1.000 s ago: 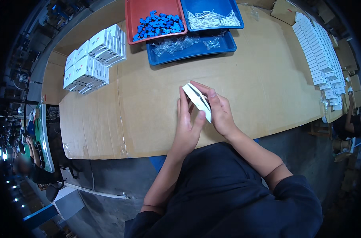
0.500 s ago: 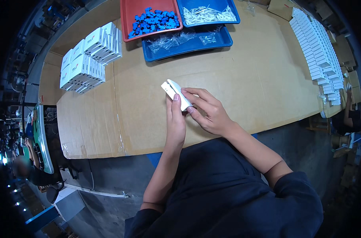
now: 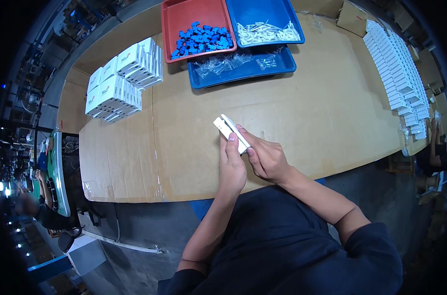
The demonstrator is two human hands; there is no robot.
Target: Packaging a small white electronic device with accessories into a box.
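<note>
Near the middle of the worktable, a small white box (image 3: 222, 127) is held between my two hands, tilted with its far end pointing up and left. A dark gap runs between its body and its thin lid flap, so it looks partly open. My left hand (image 3: 233, 169) grips it from the left, thumb along its side. My right hand (image 3: 267, 156) is closed on its right side, fingers pressed along the flap. What lies inside the box cannot be made out.
White boxes are stacked at the left (image 3: 114, 88), with a longer row (image 3: 398, 73) at the far right. At the back are a red tray (image 3: 173, 24) of blue parts, a blue tray (image 3: 263, 7) of white pieces and a lower blue tray (image 3: 240, 80) with clear plastic bags.
The whole view has shifted, so table and trays sit lower and farther right. My right fingers have moved along the box's flap, which now shows more edge-on. Both hands keep hold.
</note>
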